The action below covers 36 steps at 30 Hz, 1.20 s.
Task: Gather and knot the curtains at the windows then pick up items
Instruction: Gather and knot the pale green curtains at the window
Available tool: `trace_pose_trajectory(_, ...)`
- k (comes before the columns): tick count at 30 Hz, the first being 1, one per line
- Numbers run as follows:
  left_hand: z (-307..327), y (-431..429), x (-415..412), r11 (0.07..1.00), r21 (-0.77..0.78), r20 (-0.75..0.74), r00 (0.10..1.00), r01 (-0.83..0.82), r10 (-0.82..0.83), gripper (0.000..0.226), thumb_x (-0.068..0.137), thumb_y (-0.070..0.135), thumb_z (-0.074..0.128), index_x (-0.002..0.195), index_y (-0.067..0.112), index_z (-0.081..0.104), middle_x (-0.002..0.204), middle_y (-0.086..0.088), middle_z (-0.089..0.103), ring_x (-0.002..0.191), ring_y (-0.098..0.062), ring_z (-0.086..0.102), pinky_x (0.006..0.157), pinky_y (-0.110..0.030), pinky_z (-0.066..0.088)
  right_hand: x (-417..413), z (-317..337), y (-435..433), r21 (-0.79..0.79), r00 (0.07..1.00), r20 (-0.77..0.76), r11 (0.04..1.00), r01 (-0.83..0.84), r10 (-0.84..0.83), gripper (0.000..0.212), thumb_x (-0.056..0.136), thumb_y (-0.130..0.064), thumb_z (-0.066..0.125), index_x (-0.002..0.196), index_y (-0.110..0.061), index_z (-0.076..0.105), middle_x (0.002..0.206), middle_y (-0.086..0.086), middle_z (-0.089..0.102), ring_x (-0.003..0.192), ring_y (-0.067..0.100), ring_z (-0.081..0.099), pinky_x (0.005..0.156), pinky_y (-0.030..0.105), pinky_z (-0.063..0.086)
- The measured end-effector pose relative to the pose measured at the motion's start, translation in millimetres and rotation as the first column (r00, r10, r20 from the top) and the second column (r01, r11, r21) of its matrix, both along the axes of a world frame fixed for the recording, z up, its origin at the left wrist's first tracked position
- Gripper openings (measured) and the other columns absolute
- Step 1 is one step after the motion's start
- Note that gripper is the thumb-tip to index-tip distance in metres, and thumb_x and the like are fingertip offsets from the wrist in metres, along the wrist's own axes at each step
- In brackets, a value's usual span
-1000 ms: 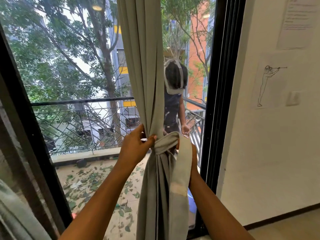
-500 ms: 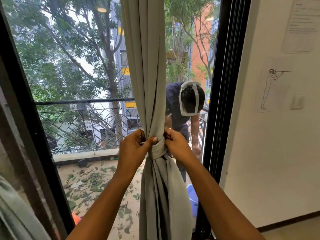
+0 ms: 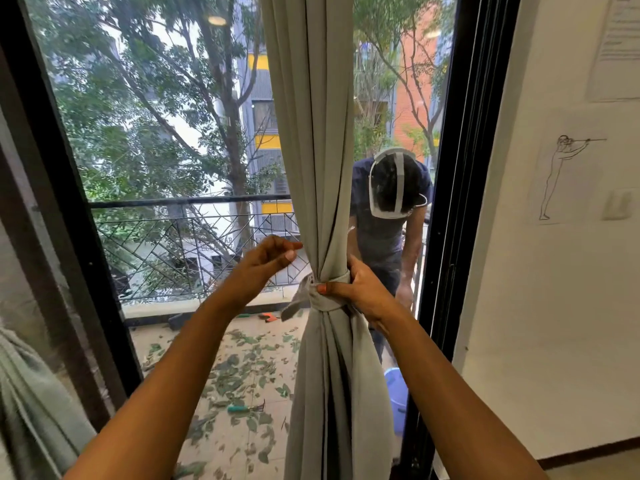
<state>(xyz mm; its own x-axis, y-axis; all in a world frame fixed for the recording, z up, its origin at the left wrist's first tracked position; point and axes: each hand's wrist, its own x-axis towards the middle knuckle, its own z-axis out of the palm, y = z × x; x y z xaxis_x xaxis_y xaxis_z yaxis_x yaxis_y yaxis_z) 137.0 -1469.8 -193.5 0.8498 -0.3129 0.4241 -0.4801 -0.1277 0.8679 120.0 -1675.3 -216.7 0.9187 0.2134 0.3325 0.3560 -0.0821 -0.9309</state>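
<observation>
Cloth fills the middle of my head view: a long grey-green fabric curtain hangs in front of the glass, bunched into one column and cinched by a knot wrapped round it. My right hand grips that knot from its right side, fingers curled behind the bundle and thumb pressed across the wrapped band. A short loose tail of cloth sticks out on the knot's other side, below my left hand. That hand is raised just above and beside the knot, fingers loosely curled. One fingertip reaches the curtain's edge and the thumb is clear of the cloth; I cannot tell whether anything is pinched there.

Beyond my right hand, through the glass, a person in dark clothes bends forward, with a blue plastic bucket lower down beside my right forearm. Beyond my left hand runs a black metal railing. Below it is a tiled floor strewn with green leaves, where a green-handled tool lies between my left forearm and the curtain. Right of my right arm stand the black window frame and a white wall.
</observation>
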Motion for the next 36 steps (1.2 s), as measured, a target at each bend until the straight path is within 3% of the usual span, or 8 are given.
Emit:
trace_pose_trajectory(4,-32.2,-5.7,19.8,0.964,0.049,-0.326,0.916,0.261,-0.232,0.034,0.08,0.045,0.071,0.111,0.044,0.059,0.113,0.005,0.06,0.102,-0.012,0.054,0.092,-0.031,0.041,3.1,1.0,-3.1,0.036,0.997,-0.05,0.998,-0.049,0.05,0.054,0.074,0.0,0.072,0.12,-0.014,0.048,0.108,-0.002,0.063,0.098,0.012,0.062,0.078,0.02,0.052)
trace_pose_trajectory(6,-43.2,-5.8,25.5,0.954,0.046,-0.33,0.906,0.297,-0.266,0.048,0.067,0.055,0.078,0.105,0.027,0.069,0.101,-0.007,0.064,0.089,-0.019,0.058,0.079,-0.028,0.045,4.8,1.4,-7.5,0.02,0.998,-0.05,0.999,-0.049,0.05,0.056,0.073,-0.002,0.074,0.122,-0.015,0.048,0.111,-0.002,0.063,0.103,0.016,0.062,0.081,0.022,0.052)
trace_pose_trajectory(11,-17.9,7.3,15.0,0.959,0.28,-0.041,0.998,0.05,-0.04,0.023,0.082,0.032,0.07,0.079,0.009,0.069,0.06,0.005,0.061,0.052,-0.006,0.053,0.053,-0.016,0.043,13.0,-2.1,-17.0,-0.084,0.994,0.016,0.991,0.108,-0.107,0.059,0.069,-0.02,0.081,0.119,-0.023,0.049,0.114,-0.002,0.063,0.103,0.015,0.061,0.09,0.031,0.051)
trace_pose_trajectory(16,-2.4,0.9,-21.3,0.565,0.605,0.666,0.746,-0.56,0.026,0.03,0.09,0.047,0.057,0.068,0.027,0.058,0.054,0.012,0.046,0.05,-0.008,0.044,0.049,-0.013,0.023,15.6,-7.0,5.3,-0.12,0.954,0.156,0.954,0.275,-0.255,0.049,0.072,-0.025,0.079,0.113,-0.018,0.052,0.108,0.004,0.066,0.095,0.018,0.063,0.086,0.035,0.053)
trace_pose_trajectory(20,-25.4,7.8,-23.4,0.743,0.507,0.567,0.818,-0.437,0.093,0.038,0.082,0.062,0.048,0.058,0.034,0.038,0.067,0.011,0.047,0.064,-0.009,0.05,0.058,-0.027,0.042,17.3,-16.5,19.4,-0.12,0.915,0.256,0.929,0.351,-0.313,0.053,0.074,-0.034,0.077,0.115,-0.017,0.049,0.108,0.0,0.062,0.098,0.015,0.06,0.087,0.033,0.051)
trace_pose_trajectory(26,-31.9,-5.9,-22.9,0.937,0.255,0.376,0.917,-0.238,0.13,0.02,0.079,0.039,0.068,0.075,0.021,0.073,0.102,0.01,0.058,0.092,-0.002,0.058,0.068,-0.014,0.042,11.4,-34.5,29.8,0.055,0.771,0.452,0.877,0.477,-0.448,0.054,0.071,-0.031,0.081,0.115,-0.022,0.052,0.105,-0.003,0.052,0.093,0.011,0.053,0.077,0.027,0.05)
trace_pose_trajectory(29,-30.0,-10.9,-24.2,0.978,0.131,0.242,0.962,-0.165,0.13,0.01,0.085,0.023,0.07,0.079,0.019,0.076,0.102,0.004,0.06,0.094,-0.01,0.061,0.075,-0.027,0.049,-1.6,-50.2,26.5,0.175,0.747,0.491,0.891,0.419,-0.448,0.054,0.077,-0.02,0.074,0.115,-0.046,0.046,0.111,-0.009,0.053,0.1,0.011,0.056,0.081,0.03,0.053)
trace_pose_trajectory(36,-27.7,-8.6,-20.1,0.996,0.088,0.099,0.995,-0.026,0.017,0.02,0.094,0.013,0.056,0.097,0.019,0.075,0.108,0.004,0.061,0.1,-0.016,0.062,0.079,-0.029,0.057,-9.6,-69.4,13.9,-0.062,0.681,0.659,0.879,0.472,-0.32,0.039,0.079,-0.027,0.071,0.115,-0.017,0.059,0.12,0.005,0.054,0.115,0.013,0.05,0.096,0.018,0.042)
